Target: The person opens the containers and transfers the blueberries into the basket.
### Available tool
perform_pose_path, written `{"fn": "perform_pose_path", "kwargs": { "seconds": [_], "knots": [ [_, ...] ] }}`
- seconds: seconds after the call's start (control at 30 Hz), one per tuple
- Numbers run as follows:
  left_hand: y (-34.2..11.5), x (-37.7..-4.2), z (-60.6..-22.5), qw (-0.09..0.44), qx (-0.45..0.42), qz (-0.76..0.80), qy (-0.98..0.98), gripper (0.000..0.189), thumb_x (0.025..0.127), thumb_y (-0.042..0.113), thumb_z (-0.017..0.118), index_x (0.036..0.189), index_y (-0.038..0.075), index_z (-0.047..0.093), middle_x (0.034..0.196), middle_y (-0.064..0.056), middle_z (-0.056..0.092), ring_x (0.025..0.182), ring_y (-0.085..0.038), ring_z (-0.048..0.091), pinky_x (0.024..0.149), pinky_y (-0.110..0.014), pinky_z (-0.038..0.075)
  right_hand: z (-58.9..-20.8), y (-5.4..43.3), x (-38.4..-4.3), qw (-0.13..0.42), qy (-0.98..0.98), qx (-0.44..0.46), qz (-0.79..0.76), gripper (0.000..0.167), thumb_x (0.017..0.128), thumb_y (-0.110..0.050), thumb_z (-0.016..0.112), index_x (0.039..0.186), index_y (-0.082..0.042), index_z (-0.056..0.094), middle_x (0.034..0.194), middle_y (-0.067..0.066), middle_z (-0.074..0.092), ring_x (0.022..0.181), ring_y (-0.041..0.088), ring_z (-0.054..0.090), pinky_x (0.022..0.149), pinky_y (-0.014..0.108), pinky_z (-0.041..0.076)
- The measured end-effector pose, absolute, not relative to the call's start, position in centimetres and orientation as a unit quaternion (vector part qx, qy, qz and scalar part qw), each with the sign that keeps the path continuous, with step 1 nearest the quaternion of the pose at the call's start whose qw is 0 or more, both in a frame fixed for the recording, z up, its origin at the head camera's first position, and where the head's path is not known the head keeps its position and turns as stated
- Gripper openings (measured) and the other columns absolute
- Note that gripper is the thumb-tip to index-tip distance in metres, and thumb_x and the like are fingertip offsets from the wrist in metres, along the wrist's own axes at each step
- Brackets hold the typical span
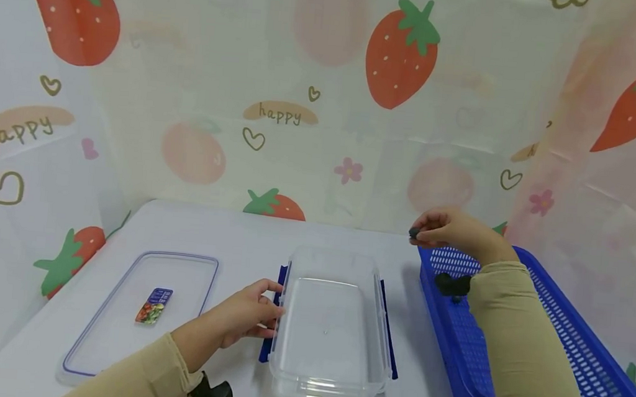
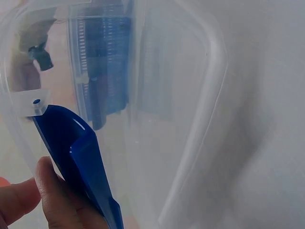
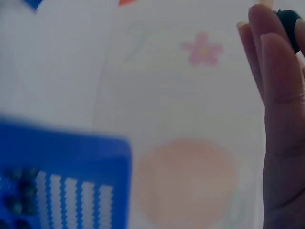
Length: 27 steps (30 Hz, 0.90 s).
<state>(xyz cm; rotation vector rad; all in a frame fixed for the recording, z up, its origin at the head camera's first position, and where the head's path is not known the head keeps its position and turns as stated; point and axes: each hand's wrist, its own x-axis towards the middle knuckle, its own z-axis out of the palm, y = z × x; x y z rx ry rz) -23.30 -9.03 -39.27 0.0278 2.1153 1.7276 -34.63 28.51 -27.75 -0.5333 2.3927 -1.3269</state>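
A clear plastic food container [image 1: 324, 330] with blue latches [image 1: 389, 329] along its long sides stands mid-table. My left hand [image 1: 253, 312] holds it by the left side, thumb at the rim and fingers around the left latch [image 2: 83, 157]. Over the far left corner of the blue basket [image 1: 450, 371], my right hand [image 1: 447, 228] is raised. A small dark round blueberry [image 3: 288, 28] is pinched between its fingertips. More dark berries [image 3: 21, 200] lie inside the basket, partly hidden by the right forearm in the head view.
On the left lies the container's clear lid [image 1: 111, 332] with a blue-edged rim, bearing a colourful label [image 1: 154, 306]. Strawberry-printed sheeting [image 1: 222, 60] hangs behind and at both sides of the white table [image 1: 248, 236]. The basket stands close to the container's right.
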Motion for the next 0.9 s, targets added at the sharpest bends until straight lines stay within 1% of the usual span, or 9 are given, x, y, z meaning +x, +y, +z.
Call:
{"fn": "perform_pose_path", "kwargs": {
  "seconds": [0.13,0.23,0.4,0.53,0.63,0.73,0.9],
  "knots": [
    [-9.0,-23.3,-39.1,0.201,0.008,0.618,0.76,0.049,0.088,0.015,0.06,0.132,0.013,0.037,0.088,-0.013,0.055,0.073,-0.02,0.057,0.067,-0.031,0.055,-28.9,31.3,-35.0,0.17,0.836,-0.154,-0.498,0.028,0.088,-0.003,0.057,0.109,0.013,0.049,0.096,0.01,0.063,0.096,0.024,0.062,0.083,0.034,0.051],
    [-9.0,-23.2,-39.0,0.198,0.008,0.615,0.763,0.048,0.088,0.014,0.059,0.131,0.013,0.038,0.089,-0.013,0.055,0.074,-0.021,0.057,0.068,-0.031,0.055,-29.9,32.9,-35.2,0.17,0.834,-0.138,-0.506,0.03,0.088,-0.002,0.057,0.11,0.015,0.047,0.095,0.009,0.063,0.095,0.022,0.062,0.083,0.032,0.051],
    [-9.0,-23.2,-38.9,0.198,0.01,0.617,0.761,0.047,0.089,0.013,0.058,0.131,0.012,0.038,0.089,-0.013,0.055,0.074,-0.02,0.057,0.068,-0.031,0.055,-31.4,34.8,-35.6,0.173,0.83,-0.101,-0.52,0.027,0.087,0.0,0.057,0.108,0.014,0.048,0.092,0.008,0.063,0.092,0.018,0.064,0.083,0.032,0.051],
    [-9.1,-23.2,-39.0,0.2,0.008,0.621,0.758,0.047,0.089,0.013,0.058,0.131,0.012,0.038,0.088,-0.013,0.055,0.074,-0.02,0.057,0.068,-0.03,0.055,-32.4,35.7,-35.8,0.175,0.836,-0.084,-0.514,0.024,0.089,-0.002,0.055,0.107,0.012,0.049,0.092,0.006,0.062,0.09,0.017,0.064,0.085,0.034,0.051],
    [-9.1,-23.2,-39.1,0.201,0.007,0.622,0.757,0.048,0.089,0.013,0.059,0.131,0.012,0.038,0.088,-0.013,0.056,0.074,-0.02,0.057,0.068,-0.031,0.055,-33.0,36.1,-35.7,0.179,0.844,-0.078,-0.499,0.025,0.089,-0.005,0.056,0.108,0.011,0.049,0.093,0.007,0.062,0.091,0.018,0.063,0.083,0.032,0.051],
    [-9.1,-23.2,-39.1,0.201,0.005,0.622,0.757,0.048,0.088,0.013,0.059,0.131,0.013,0.038,0.089,-0.013,0.056,0.074,-0.021,0.057,0.068,-0.031,0.055,-33.5,36.5,-35.6,0.187,0.851,-0.069,-0.486,0.028,0.09,-0.007,0.056,0.109,0.011,0.049,0.094,0.007,0.063,0.09,0.016,0.063,0.082,0.029,0.052],
    [-9.1,-23.2,-39.2,0.202,0.001,0.624,0.755,0.048,0.089,0.014,0.059,0.132,0.013,0.038,0.088,-0.013,0.056,0.073,-0.02,0.057,0.068,-0.031,0.055,-34.2,37.3,-35.4,0.195,0.859,-0.066,-0.469,0.031,0.09,-0.009,0.055,0.112,0.013,0.049,0.096,0.008,0.063,0.089,0.013,0.062,0.088,0.036,0.049]
  ]
}}
